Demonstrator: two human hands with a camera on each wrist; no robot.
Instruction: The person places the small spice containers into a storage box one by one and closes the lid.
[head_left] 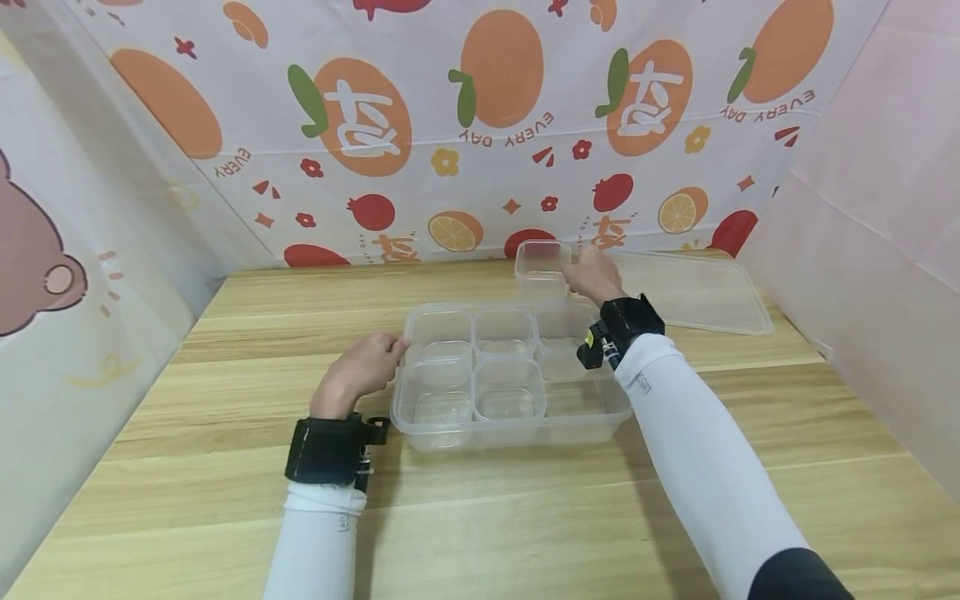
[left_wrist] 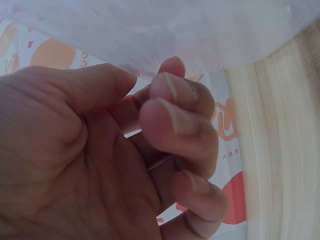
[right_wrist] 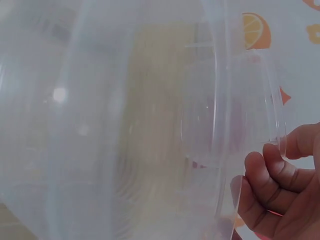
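A large clear plastic box (head_left: 510,433) stands on the table with several small square clear containers (head_left: 442,400) inside it; its front right part shows bare floor. My left hand (head_left: 360,371) pinches the box's left rim between thumb and curled fingers; the left wrist view shows the box wall (left_wrist: 200,35) above the fingertips. Behind the box, my right hand (head_left: 595,273) pinches the rim of another small clear container (head_left: 542,271), seen up close in the right wrist view, where the large box wall (right_wrist: 95,125) covers much of the picture.
A flat clear lid (head_left: 697,292) lies at the back right of the wooden table (head_left: 480,517). A fruit-print curtain (head_left: 427,125) hangs along the table's back edge, with pale cloth (head_left: 862,208) at the sides.
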